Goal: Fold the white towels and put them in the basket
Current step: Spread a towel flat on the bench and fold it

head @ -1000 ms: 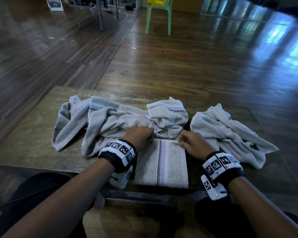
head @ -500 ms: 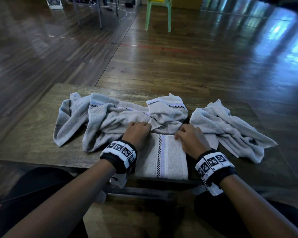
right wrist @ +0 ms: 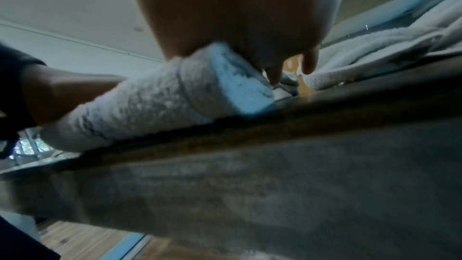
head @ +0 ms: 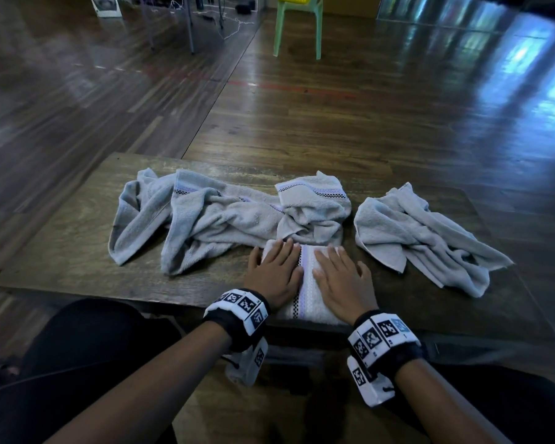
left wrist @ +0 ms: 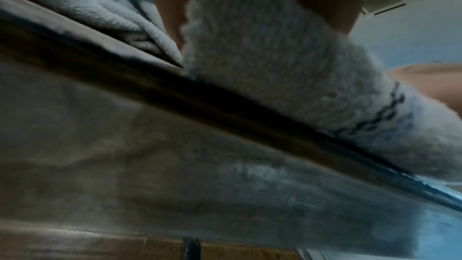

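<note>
Pressing flat with straight fingers, our left hand and right hand lay side by side on the folded white terry towel with a checked stripe at the near edge of the worn wooden table, just before two crumpled white towels.
</note>
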